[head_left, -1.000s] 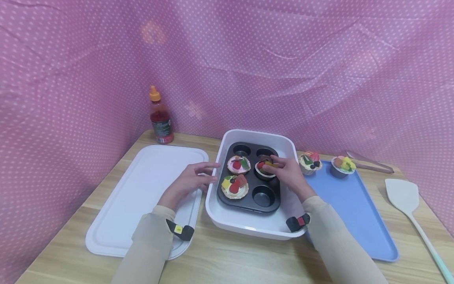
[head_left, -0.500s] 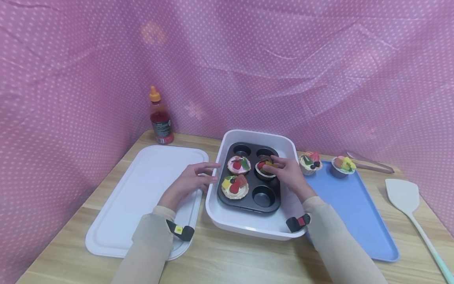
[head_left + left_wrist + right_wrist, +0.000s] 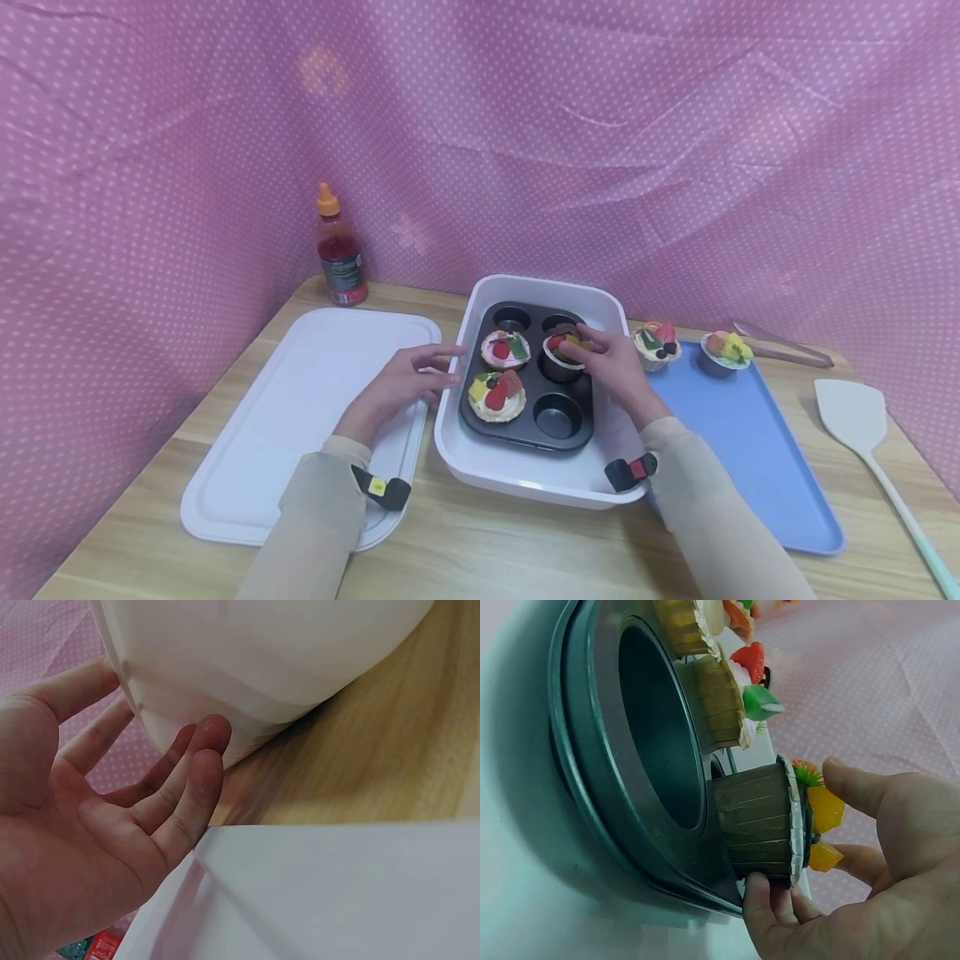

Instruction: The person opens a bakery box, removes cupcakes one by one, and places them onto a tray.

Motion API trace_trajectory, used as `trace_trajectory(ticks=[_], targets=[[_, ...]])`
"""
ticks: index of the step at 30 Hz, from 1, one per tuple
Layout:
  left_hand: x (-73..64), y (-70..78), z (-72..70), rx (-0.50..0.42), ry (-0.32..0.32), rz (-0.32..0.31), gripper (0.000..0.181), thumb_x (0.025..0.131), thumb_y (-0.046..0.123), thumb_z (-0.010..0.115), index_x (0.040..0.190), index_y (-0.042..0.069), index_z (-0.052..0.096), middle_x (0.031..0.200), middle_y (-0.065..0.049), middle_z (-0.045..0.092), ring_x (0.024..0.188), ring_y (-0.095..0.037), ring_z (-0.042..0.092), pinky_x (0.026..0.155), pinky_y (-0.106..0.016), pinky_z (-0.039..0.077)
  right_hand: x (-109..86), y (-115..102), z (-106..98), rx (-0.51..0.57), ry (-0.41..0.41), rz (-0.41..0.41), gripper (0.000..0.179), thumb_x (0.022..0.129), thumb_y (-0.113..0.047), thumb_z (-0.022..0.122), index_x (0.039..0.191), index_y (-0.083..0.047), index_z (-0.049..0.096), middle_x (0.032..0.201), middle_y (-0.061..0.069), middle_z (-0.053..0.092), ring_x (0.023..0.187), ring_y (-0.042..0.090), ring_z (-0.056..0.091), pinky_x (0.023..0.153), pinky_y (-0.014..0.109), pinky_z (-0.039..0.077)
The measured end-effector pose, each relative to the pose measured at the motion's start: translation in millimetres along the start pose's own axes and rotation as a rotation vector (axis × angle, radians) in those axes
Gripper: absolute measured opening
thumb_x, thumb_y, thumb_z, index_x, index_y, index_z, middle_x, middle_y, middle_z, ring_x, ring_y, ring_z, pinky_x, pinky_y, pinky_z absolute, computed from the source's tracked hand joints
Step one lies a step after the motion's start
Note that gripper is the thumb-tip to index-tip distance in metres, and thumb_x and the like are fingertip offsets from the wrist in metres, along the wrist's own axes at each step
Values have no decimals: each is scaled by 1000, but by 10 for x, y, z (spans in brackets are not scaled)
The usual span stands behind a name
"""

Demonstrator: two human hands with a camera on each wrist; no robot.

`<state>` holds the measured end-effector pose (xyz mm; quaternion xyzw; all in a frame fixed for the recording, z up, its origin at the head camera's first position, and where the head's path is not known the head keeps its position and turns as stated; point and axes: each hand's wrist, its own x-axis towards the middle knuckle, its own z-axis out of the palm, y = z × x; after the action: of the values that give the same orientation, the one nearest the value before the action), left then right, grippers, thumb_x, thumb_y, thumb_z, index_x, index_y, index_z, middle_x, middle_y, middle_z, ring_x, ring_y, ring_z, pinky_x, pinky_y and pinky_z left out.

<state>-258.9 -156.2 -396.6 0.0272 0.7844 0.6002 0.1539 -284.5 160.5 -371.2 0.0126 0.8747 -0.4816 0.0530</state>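
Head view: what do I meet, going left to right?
Orange-capped plastic sauce bottle, pink-creamed fruit cupcake, dark-cupped fruit cupcake, pale-cupped cream cupcake, grey-cupped yellow-topped cupcake, white long-handled spatula.

Pink fabric patterned with small white dots hangs in front of me and to my left and right, creased and rippled, its lower edge falling behind the light wood-grain surface where I work. Soft light pales the folds near the middle, while the cloth on my left looks deeper in tone; a faint orange patch shows high on the backdrop, left of centre.
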Motion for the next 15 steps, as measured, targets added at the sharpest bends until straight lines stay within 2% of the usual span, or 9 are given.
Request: trace_trajectory(ticks=[4, 9, 15], targets=[[-8, 6, 1, -2, 3, 0, 51, 88, 15, 76, 137, 22, 64, 130, -16, 64, 101, -21, 65, 75, -32, 59, -2, -4, -19, 20, -6, 28, 71, 93, -44, 70, 152, -12, 45, 152, 22, 47, 141, 38, 45, 116, 53, 38], [-3, 6, 0, 5, 5, -4, 51, 88, 16, 76, 137, 24, 64, 130, -15, 64, 103, -22, 65, 75, -31, 59, 1, -8, -21, 65, 8, 56, 69, 93, -44, 70, 152, -15, 46, 150, 22, 49, 131, 35, 55, 107, 47, 47], [3, -5, 0, 3, 2, -1, 51, 89, 15, 75, 138, 23, 63, 129, -16, 64, 102, -22, 66, 76, -32, 59, -1, 22, -45, 131, 11, 19, 69, 93, -43, 71, 151, -15, 47, 151, 21, 49, 131, 32, 55, 105, 44, 49]])
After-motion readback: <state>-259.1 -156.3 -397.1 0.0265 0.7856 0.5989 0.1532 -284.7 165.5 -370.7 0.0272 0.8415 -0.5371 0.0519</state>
